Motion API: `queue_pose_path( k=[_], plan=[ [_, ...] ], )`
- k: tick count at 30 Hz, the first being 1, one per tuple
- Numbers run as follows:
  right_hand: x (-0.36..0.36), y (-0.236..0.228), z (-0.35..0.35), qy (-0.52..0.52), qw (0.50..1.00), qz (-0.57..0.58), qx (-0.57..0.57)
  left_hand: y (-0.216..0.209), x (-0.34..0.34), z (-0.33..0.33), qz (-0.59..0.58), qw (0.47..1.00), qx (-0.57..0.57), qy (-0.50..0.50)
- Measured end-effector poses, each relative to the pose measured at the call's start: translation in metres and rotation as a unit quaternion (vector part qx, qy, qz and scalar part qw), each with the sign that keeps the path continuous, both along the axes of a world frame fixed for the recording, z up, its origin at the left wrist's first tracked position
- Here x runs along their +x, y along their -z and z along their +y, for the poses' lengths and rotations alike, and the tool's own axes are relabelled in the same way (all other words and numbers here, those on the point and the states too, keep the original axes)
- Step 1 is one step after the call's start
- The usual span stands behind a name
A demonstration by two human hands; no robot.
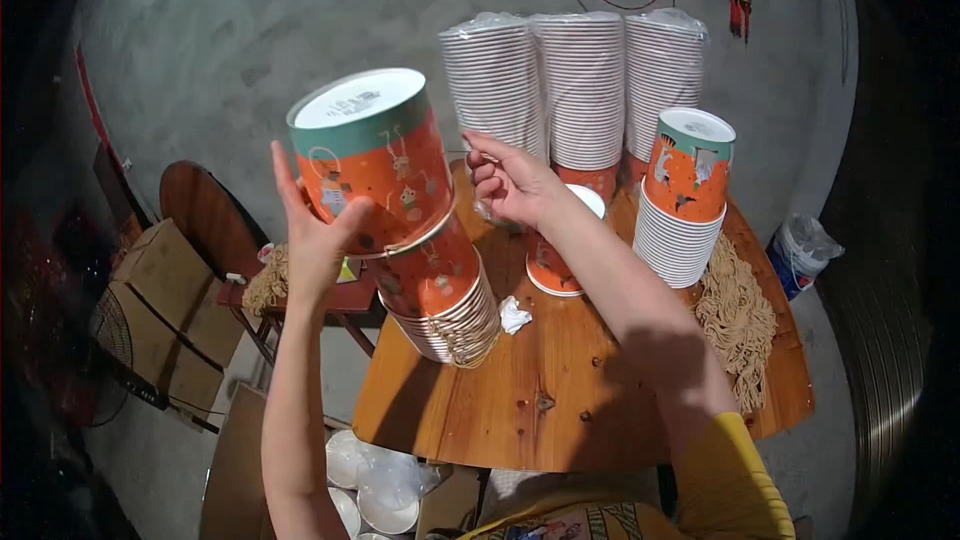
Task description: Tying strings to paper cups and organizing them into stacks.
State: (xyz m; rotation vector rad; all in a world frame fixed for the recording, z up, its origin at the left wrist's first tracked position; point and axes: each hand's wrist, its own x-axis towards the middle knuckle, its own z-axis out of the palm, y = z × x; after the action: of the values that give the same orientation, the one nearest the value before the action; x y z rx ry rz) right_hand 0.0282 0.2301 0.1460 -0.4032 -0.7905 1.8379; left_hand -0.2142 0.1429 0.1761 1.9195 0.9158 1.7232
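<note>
My left hand [325,230] grips an upside-down paper bucket [385,175], orange with a teal band and a white base. It is raised over a stack of nested upside-down buckets [430,280] at the table's left; whether the two touch I cannot tell. Beige cords [465,330] hang down the side of that stack. My right hand [510,180] is lifted to the right of the held bucket, fingers curled in; anything between them is too small to make out. Behind my right forearm stands a single upside-down bucket [553,265], partly hidden.
Tall plastic-wrapped bucket stacks [585,90] stand at the table's back. To the right are another stack [685,210] and a heap of beige cords [735,320]. A crumpled tissue [514,315] lies on the wooden table [480,410]. A red stool [340,300] and cardboard boxes [165,290] stand left.
</note>
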Motion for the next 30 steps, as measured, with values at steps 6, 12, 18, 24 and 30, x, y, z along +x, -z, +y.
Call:
queue_pose_path(
  k=[6,12,18,24,30],
  plan=[
    [-0.012,0.035,0.017,0.007,0.999,-0.019,-0.026,0.033,-0.003,0.011,-0.005,0.997,-0.007,-0.075],
    [-0.013,0.055,-0.006,0.050,0.984,-0.143,0.099,0.073,-0.005,0.020,-0.009,0.994,-0.010,-0.104],
    [-0.006,0.069,-0.013,0.099,0.916,-0.346,0.179,0.096,0.001,0.022,-0.062,0.996,-0.046,-0.041],
    [-0.012,0.094,-0.027,0.124,0.883,-0.394,0.223,0.109,-0.013,0.032,-0.065,0.995,-0.077,0.025],
    [-0.013,0.110,-0.032,0.121,0.876,-0.416,0.212,0.130,-0.014,0.037,-0.070,0.994,-0.076,0.045]
  ],
)
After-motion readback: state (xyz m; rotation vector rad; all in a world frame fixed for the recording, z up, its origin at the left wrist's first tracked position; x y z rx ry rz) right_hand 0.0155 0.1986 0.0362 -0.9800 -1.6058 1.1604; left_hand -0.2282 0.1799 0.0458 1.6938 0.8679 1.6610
